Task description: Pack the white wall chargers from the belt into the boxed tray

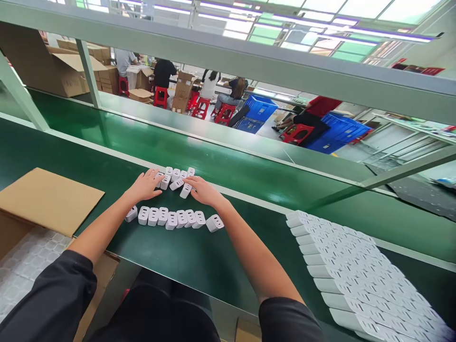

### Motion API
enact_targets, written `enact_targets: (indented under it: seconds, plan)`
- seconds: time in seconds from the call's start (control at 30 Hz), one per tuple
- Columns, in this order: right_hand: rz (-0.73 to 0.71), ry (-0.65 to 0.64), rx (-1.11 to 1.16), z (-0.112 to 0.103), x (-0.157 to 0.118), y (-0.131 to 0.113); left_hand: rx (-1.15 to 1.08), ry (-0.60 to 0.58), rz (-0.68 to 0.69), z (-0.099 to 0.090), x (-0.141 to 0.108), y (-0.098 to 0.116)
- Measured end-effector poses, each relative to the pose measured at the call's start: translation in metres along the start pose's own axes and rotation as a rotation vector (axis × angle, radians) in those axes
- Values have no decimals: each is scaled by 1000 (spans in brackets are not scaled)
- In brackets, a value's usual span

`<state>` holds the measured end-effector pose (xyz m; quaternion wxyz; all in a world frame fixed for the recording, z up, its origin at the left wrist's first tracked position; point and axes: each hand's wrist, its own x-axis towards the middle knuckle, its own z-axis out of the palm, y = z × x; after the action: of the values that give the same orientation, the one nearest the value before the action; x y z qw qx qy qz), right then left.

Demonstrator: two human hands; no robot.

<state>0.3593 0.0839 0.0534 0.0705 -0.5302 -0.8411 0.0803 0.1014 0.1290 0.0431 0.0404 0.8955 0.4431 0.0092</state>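
Shown with grip spread apart on left hand [144,185] and right hand [204,192], flanking clustered white chargers [176,183] on the table [160,251]. Best to press evenly from both sides, avoiding tipping.

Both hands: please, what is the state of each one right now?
Left hand: open, at the left end of the farther group of small white rounded rectangular slotted blocks.
Right hand: open, at that group's right end.
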Motion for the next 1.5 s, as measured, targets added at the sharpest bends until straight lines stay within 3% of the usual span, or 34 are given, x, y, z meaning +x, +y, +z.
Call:
enact_targets:
  seconds: [0.3,0.43,0.6,0.73,0.83,1.0,1.1,1.17,1.23,1.37,1.5]
  plan:
    - [101,57,145,8,5,6,35,98,54,-3,35,34]
    - [38,62,108,10,7,4,21,82,100,1,42,35]
    - [-179,9,127,12,3,7,-22,47,152,2,38,27]
    - [-135,45,127,16,-2,9,-57,55,193,-7,27,32]
    - [-110,65,117,16,-9,9,-81,82,254,-15,13,54]
    - [-24,138,183,0,-47,10,-112,53,408,-14,-11,105]
    - [62,206,278,-5,-88,11,-116,34,414,-3,-16,127]
    - [56,160,316,-1,-115,11,-116,28,397,5,-15,137]
    - [61,107,300,5,-137,14,-113,21,376,12,-12,144]
    - [234,92,172,10,-166,24,-113,9,346,18,-10,147]
    - [202,129,54,-2,-157,27,-109,21,339,21,-17,136]
